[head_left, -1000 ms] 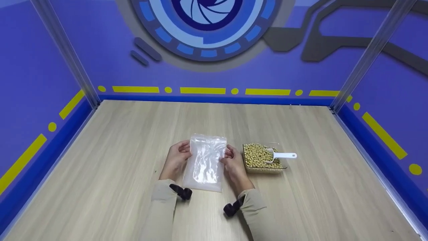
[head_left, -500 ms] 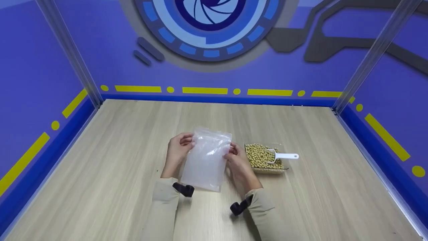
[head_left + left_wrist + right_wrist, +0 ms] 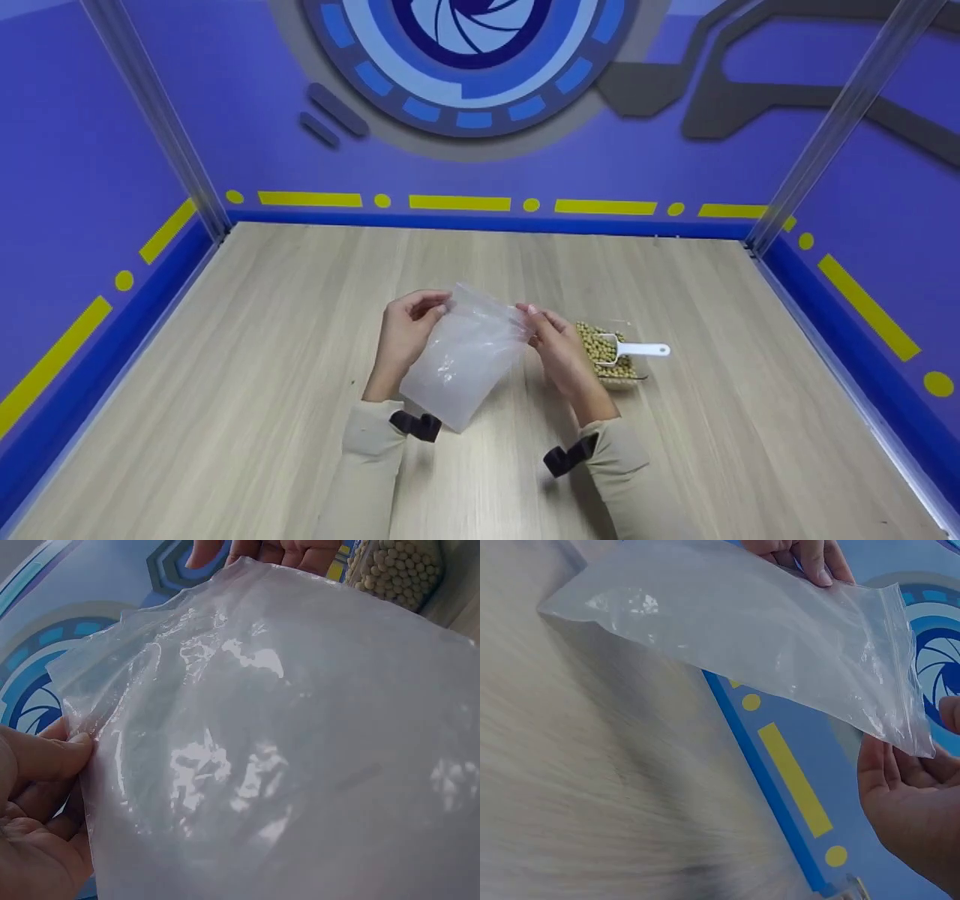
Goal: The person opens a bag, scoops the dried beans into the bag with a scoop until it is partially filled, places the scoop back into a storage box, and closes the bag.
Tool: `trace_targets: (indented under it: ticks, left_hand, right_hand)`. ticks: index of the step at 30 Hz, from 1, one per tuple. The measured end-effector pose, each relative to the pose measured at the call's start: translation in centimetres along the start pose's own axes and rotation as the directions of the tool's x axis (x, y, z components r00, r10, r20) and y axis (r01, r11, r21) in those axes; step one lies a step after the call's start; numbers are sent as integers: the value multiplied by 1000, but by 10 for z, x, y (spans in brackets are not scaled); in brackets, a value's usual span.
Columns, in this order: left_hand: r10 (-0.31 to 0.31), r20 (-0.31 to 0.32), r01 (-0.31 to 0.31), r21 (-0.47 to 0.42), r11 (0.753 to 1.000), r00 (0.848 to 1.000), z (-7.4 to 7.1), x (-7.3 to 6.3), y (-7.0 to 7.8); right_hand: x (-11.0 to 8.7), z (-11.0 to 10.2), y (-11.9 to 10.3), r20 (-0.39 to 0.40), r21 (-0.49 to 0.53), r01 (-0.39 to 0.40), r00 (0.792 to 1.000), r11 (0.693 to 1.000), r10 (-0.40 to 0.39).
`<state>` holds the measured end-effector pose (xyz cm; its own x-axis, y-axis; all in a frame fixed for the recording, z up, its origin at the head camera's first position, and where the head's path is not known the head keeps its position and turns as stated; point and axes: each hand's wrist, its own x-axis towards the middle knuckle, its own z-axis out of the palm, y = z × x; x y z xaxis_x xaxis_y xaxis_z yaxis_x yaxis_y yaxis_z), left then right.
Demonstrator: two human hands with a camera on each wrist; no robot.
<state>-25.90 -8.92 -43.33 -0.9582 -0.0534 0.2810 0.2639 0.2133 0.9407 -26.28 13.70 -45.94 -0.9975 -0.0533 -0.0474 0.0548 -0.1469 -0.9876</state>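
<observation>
A clear plastic zip bag [image 3: 469, 352] is held tilted above the table, its zip end up and away from me. My left hand [image 3: 407, 337] pinches its left edge near the top; in the left wrist view the thumb and fingers of this hand [image 3: 45, 802] meet on the film. At the other top corner is my right hand [image 3: 566, 349]. In the right wrist view, the fingers of that hand [image 3: 911, 802] touch the bag's corner from below, and the thumb stands off the film. No contents show in the bag [image 3: 727, 622].
A clear box [image 3: 621, 384] of pale yellow beans [image 3: 600, 345] stands right of the bag, partly behind my right hand. A white scoop [image 3: 637, 349] lies in the beans, handle pointing right. Blue panels [image 3: 480, 172] border the wooden table [image 3: 300, 315].
The bag has been lifted and turned, its bottom now pointing lower left. My right hand has shifted right and up to the top corner, its thumb off the film. My left hand has risen slightly.
</observation>
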Motion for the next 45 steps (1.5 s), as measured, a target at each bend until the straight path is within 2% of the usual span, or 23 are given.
trace_targets:
  ticks: [6,9,13,17,25,30,35,38,41,45]
  left_hand:
    - [47,27,-47,-11,999,999,4,-2,4]
    - [47,35,-47,-10,999,998,5,-2,5]
    - [48,35,-48,1,999,998,7,-3,5]
    - [60,39,-60,16,998,997,9,-3,5]
    - [84,43,-85,40,996,996,12,-2,3]
    - [137,23,-139,71,988,990,15,-2,5]
    - [264,-1,-261,158,952,965,19,-6,8]
    - [305,0,-299,191,935,952,23,-8,11]
    - [297,41,-299,209,931,954,26,-10,14]
    - [254,118,-274,213,938,960,29,-13,16]
  right_hand:
    - [-5,-5,-6,68,9,-32,997,999,32]
    - [-6,-8,-7,122,36,-42,992,998,38]
    - [-7,-13,-7,223,63,-63,974,996,48]
    - [-6,-18,-7,264,19,-73,962,997,66]
    - [-5,-21,-6,244,-150,-36,967,988,72]
    - [-6,-18,-7,229,-205,-5,972,979,53]
    - [-7,-15,-7,210,-185,-7,977,983,46]
    - [-8,-13,-8,185,-158,-12,982,987,42]
    - [-9,-10,-9,145,-166,3,989,986,21]
    - [-10,-7,-10,121,-175,28,993,984,-7]
